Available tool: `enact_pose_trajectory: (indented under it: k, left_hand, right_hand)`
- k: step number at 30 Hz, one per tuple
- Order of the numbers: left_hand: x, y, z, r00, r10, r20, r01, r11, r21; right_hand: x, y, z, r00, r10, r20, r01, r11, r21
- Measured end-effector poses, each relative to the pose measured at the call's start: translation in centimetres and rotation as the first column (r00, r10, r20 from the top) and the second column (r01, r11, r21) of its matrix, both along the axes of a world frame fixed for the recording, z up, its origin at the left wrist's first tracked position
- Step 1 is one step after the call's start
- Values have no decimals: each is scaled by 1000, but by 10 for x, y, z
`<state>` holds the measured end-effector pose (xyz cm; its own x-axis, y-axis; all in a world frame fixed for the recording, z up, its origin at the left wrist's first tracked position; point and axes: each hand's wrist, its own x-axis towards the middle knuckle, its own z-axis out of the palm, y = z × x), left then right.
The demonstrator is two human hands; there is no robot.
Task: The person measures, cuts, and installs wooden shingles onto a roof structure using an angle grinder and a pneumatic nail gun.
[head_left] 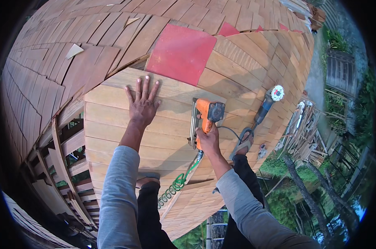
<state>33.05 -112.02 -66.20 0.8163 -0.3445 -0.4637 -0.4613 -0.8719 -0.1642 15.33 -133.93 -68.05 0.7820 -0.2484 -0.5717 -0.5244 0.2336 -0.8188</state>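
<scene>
My left hand (143,103) lies flat with fingers spread on a long wooden board (179,92) along the upper edge of the light planking. My right hand (208,140) is wrapped round the handle of an orange and black nail gun (205,111), whose nose and magazine rest against or just over the boards; I cannot tell which. A coiled green air hose (177,182) runs from the tool's base down between my legs. Just above the board lies a red sheet (180,54), partly under the surrounding shingles.
An angle grinder (265,107) with a toothed disc lies right of the nail gun, near my sandalled right foot (244,143). Open battens (67,166) with gaps are at the left. Beyond the right roof edge, scrap wood (306,135) lies far below. Loose wood chips (73,51) sit on the darker shingles.
</scene>
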Motion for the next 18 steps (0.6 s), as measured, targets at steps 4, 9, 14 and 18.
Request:
enact_pose_trajectory:
  k: [4, 9, 14, 18]
  left_hand:
    - [2, 0, -1, 1000, -8, 9, 8, 1000, -8]
    - [0, 1, 2, 1000, -7, -20, 7, 999, 34]
    - [3, -4, 0, 1000, -17, -10, 17, 999, 27]
    - [1, -3, -1, 999, -10, -35, 11, 1000, 23]
  right_hand:
    - [-1, 1, 3, 998, -38, -59, 42, 996, 80]
    - [-21, 9, 27, 989, -77, -124, 95, 984, 149]
    - [-28, 22, 20, 988, -100, -114, 118, 979, 167]
    - [-27, 24, 16, 989, -124, -81, 136, 976, 172]
